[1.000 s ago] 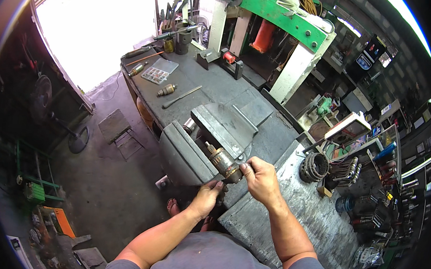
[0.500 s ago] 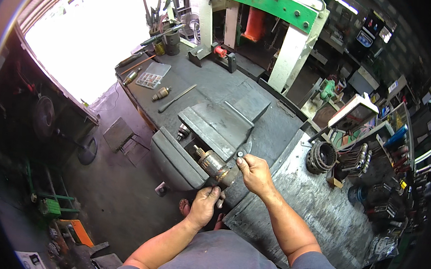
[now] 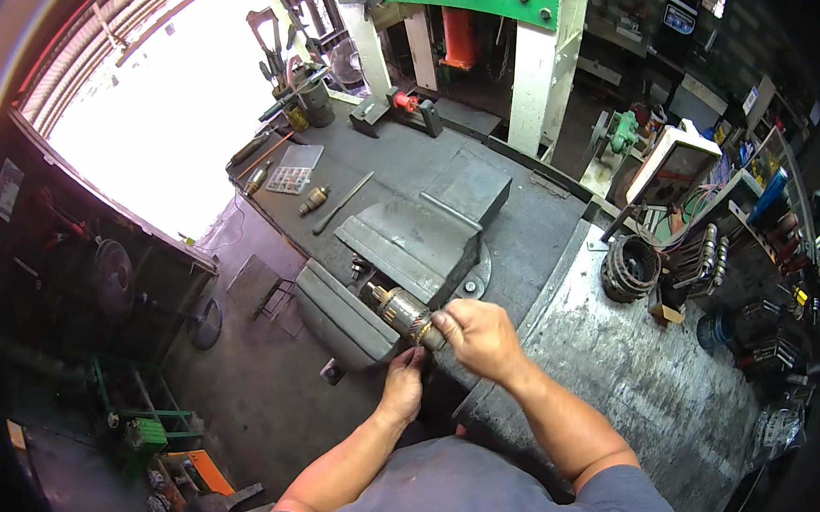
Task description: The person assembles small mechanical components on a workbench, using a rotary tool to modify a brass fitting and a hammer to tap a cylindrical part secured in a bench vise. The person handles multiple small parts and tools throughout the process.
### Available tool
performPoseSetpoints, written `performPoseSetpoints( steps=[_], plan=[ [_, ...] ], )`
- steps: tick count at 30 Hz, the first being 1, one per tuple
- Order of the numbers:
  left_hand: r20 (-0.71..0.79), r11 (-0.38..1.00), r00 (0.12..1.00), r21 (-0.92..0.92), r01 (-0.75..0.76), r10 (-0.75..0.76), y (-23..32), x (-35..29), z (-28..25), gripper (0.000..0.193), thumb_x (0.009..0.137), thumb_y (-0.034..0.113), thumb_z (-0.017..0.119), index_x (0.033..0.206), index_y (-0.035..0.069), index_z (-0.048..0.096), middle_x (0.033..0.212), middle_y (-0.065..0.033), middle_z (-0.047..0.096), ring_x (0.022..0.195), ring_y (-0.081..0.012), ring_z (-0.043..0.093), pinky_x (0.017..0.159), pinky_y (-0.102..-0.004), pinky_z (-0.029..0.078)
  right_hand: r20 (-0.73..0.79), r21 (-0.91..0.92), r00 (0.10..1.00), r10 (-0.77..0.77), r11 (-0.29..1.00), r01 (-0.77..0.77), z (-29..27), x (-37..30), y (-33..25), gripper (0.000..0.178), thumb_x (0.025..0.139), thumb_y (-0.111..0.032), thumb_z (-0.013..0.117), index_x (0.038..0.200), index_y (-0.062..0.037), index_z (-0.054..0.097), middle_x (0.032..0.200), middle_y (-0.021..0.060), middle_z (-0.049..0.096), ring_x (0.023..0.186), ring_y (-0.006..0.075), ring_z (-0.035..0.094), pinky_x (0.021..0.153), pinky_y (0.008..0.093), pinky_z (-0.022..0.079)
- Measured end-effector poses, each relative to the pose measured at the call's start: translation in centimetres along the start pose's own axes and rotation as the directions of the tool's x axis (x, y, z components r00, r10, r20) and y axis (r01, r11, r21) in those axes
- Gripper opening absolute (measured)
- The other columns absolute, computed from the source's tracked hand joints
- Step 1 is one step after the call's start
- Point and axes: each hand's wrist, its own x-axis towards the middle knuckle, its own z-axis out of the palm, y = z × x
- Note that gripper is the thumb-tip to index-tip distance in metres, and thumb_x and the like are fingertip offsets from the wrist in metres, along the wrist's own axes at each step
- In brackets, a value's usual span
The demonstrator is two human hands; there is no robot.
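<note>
**Hands on the motor part at the big vise**

Head view: The right hand (image 3: pixel 482 335) is closed around one end of a motor rotor (image 3: pixel 405 314), a short metal roll with copper windings. The rotor lies between the jaws of a big grey vise (image 3: pixel 410 256) at the edge of the workbench (image 3: pixel 544 217). The left hand (image 3: pixel 404 387) is just under the rotor, fingers curled up and touching it from below; I cannot tell if it is pinching anything.

Half a second ago the left hand was lower and a bit more to the left. Now it has come up close under the rotor. The right hand has stayed on the rotor's end. The whole picture has also shifted, so the vise now sits nearer the middle.

Farther back on the bench lie a long metal bar (image 3: pixel 343 201) and a clear parts box (image 3: pixel 293 169).
</note>
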Motion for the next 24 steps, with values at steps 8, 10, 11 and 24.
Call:
performPoseSetpoints(
  steps=[8, 10, 11, 24],
  plan=[
    [-0.029, 0.997, 0.999, 0.077, 0.025, -0.023, -0.9, 0.0, -1.0, 0.043, 0.119, 0.042, 0.062, 0.1, 0.005, 0.072, 0.086, -0.0005, 0.064, 0.073, -0.0102, 0.055, 0.075, -0.0304, 0.049, 0.014, -0.145, 0.992, -0.123, 0.982, 0.124, 0.0, 0.0, -0.6, 0.032, 0.109, -0.026, 0.073, 0.088, -0.0025, 0.07, 0.083, 0.022, 0.069, 0.078, 0.0454, 0.07, 0.071, 0.0528, 0.056],
    [-0.07, 0.995, 0.998, 0.097, 0.011, -0.004, -1.3, 0.4, -1.0, 0.043, 0.12, 0.041, 0.062, 0.101, 0.005, 0.073, 0.088, -0.0004, 0.066, 0.077, -0.0101, 0.057, 0.076, -0.0303, 0.048, -0.008, -0.108, 0.997, -0.074, 0.992, 0.072, -0.2, 0.1, -0.8, 0.031, 0.108, -0.024, 0.074, 0.087, -0.0017, 0.068, 0.081, 0.0209, 0.066, 0.075, 0.0433, 0.067, 0.07, 0.0508, 0.054],
    [-0.066, 0.994, 0.998, 0.109, 0.012, -0.005, -1.5, 0.6, -0.9, 0.042, 0.12, 0.041, 0.061, 0.102, 0.004, 0.073, 0.089, -0.0003, 0.066, 0.079, -0.01, 0.058, 0.077, -0.0302, 0.048, 0.039, -0.101, 0.998, -0.056, 0.993, 0.06, -0.3, 0.2, -0.9, 0.031, 0.108, -0.022, 0.075, 0.087, -0.0013, 0.067, 0.08, 0.0204, 0.065, 0.073, 0.0423, 0.065, 0.069, 0.0498, 0.053],
    [0.357, 0.96, 0.905, -0.235, -0.153, 0.232, -6.0, 3.8, -1.1, 0.037, 0.125, 0.033, 0.048, 0.127, 0.007, 0.075, 0.102, -0.0048, 0.074, 0.087, -0.0144, 0.063, 0.084, -0.032, 0.053, 0.003, -0.461, 1.0, 0.002, 0.887, 0.0, -3.2, 3.1, -3.4, 0.025, 0.101, -0.02, 0.081, 0.086, -0.0074, 0.065, 0.079, 0.015, 0.065, 0.072, 0.0419, 0.067, 0.066, 0.0518, 0.056]
  ],
)
